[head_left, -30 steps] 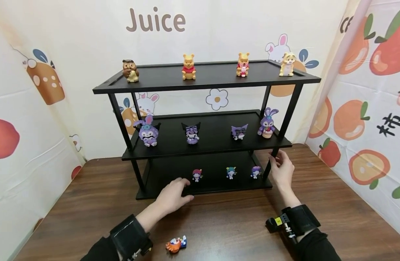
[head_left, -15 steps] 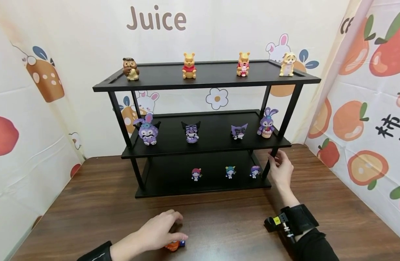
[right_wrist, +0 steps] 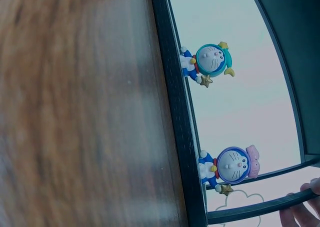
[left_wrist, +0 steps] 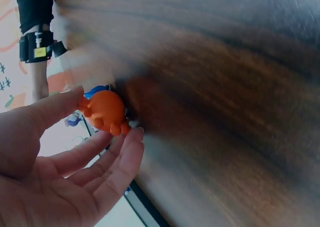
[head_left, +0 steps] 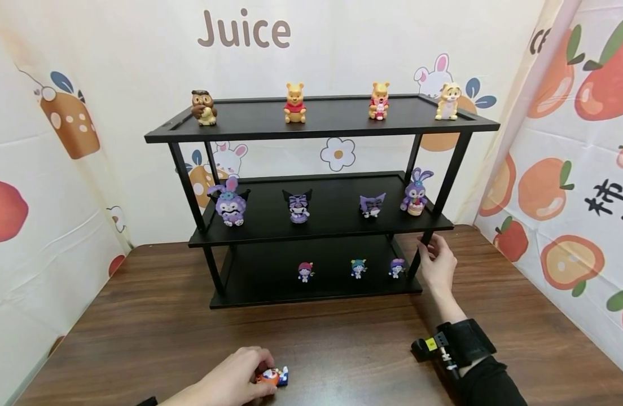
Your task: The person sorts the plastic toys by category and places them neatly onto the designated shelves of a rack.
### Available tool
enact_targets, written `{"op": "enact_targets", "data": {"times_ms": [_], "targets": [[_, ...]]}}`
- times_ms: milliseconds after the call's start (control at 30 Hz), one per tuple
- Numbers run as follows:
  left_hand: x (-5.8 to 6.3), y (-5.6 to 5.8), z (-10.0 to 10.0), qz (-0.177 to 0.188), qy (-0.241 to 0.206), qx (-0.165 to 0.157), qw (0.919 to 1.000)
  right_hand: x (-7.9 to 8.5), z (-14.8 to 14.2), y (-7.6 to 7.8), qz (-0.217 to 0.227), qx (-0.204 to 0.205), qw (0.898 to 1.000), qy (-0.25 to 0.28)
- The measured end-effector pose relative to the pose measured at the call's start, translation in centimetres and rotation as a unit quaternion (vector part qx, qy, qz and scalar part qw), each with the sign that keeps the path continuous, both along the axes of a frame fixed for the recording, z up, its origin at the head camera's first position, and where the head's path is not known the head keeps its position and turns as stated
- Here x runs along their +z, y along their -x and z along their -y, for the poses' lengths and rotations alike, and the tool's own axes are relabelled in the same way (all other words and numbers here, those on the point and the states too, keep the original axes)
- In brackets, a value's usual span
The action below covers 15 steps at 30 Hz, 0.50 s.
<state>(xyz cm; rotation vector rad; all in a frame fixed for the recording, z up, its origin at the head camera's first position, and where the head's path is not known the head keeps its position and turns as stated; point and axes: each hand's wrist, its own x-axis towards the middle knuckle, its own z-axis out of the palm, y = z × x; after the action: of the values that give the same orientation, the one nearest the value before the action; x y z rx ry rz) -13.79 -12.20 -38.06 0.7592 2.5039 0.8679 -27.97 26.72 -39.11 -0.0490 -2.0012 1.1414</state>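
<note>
At the near edge of the table my left hand [head_left: 237, 378] pinches a small Doraemon figurine [head_left: 271, 376] with an orange hood, which lies on its side. Thumb and fingertips meet the round orange head of the figurine [left_wrist: 106, 109] in the left wrist view. My right hand [head_left: 438, 268] grips the front right post [head_left: 417, 264] of a black three-tier display shelf [head_left: 316, 299]. On the bottom tier stand a red-hooded figurine [head_left: 305, 272], a teal-hooded figurine [head_left: 358, 268] and a purple-hooded figurine [head_left: 396, 268].
The top tier carries an owl figurine [head_left: 203, 108], two Pooh bears [head_left: 294, 104] and a pale yellow figurine [head_left: 448, 101]. Several purple figurines [head_left: 298, 207] line the middle tier. Printed cloth [head_left: 342, 51] hangs behind and beside the wooden table [head_left: 342, 344].
My left hand has come back from the bottom tier toward the table's near edge and taken hold of the orange-hooded figurine. The right hand stays on the post.
</note>
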Motion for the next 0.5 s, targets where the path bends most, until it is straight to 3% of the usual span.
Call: {"op": "enact_targets", "data": {"times_ms": [133,300,400,500], "targets": [[-0.1,-0.1,-0.1,0.001,-0.014,0.004,0.9999,-0.2,0.0,-0.1,-0.003,0.002,1.0,-0.003],[0.5,0.2,-0.5,-0.033,-0.008,0.014,0.9993,-0.2,0.0,0.0,-0.008,0.002,1.0,-0.008],[1.0,0.4,-0.8,-0.073,0.0,0.01,0.9973,-0.1,-0.1,0.1,-0.003,0.003,1.0,-0.008],[1.3,0.6,-1.2,-0.137,0.014,-0.003,0.9904,0.0,0.0,0.0,0.003,0.005,1.0,-0.006]]}}
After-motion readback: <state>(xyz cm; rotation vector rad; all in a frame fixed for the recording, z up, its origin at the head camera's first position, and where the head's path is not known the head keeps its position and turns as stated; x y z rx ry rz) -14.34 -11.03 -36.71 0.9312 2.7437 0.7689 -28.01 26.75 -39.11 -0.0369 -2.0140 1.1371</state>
